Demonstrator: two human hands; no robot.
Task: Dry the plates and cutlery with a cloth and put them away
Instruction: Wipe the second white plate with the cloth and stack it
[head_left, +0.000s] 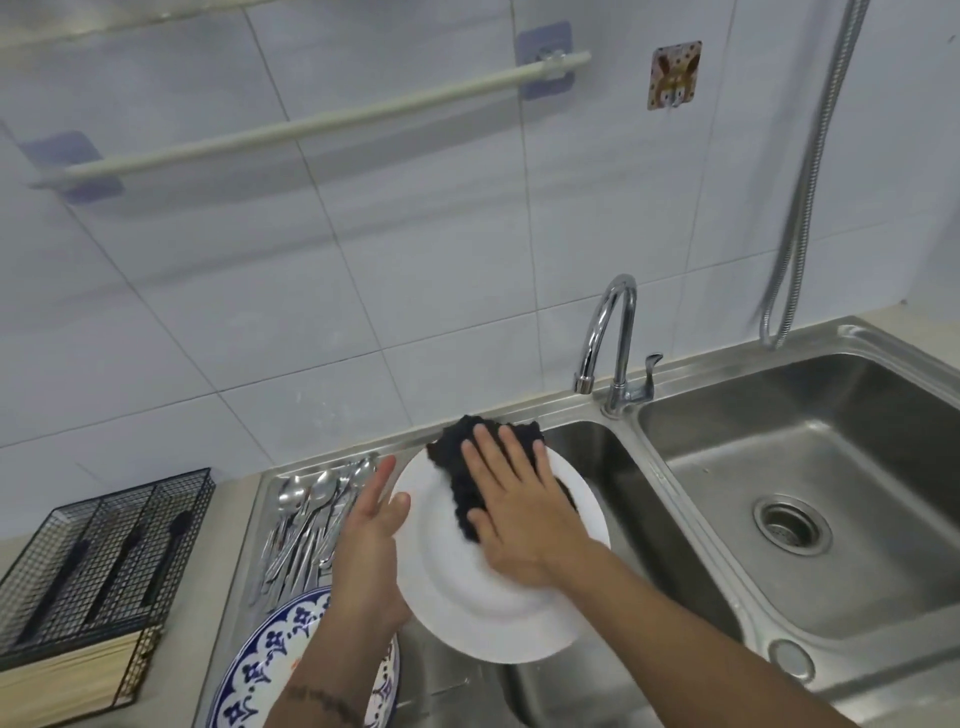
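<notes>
Just below the middle of the frame, a white plate (483, 587) is held tilted over the drainer and the near edge of the sink's (810, 613) left basin. The left hand (371, 540) takes it by the left rim, thumb over the front edge and the fingers straight up along the rim; whatever supports the back is hidden. The right hand (519, 509) lies flat, fingers straight and spread, pressing a dark cloth (467, 467) against the plate's upper face; it is a pressing grip, not a pinch. Glazed crockery like this is likely stiff, smooth and breakable, and slippery if wet, so the rim is the sensible place to hold it, with the palm behind to take the push of the wiping hand. The cloth is soft and bunches under the fingers, so it needs flat pressure to cover the surface. At the lower left, partly behind the left forearm, a blue-patterned plate (270, 654) lies on the drainer, and above it a loose bundle of spoons and other cutlery (306, 519) waits; these are thin, light and apt to slide against each other. At the left edge, on the worktop (234, 499), stands a black wire cutlery holder (104, 556), probably where the cutlery goes.
</notes>
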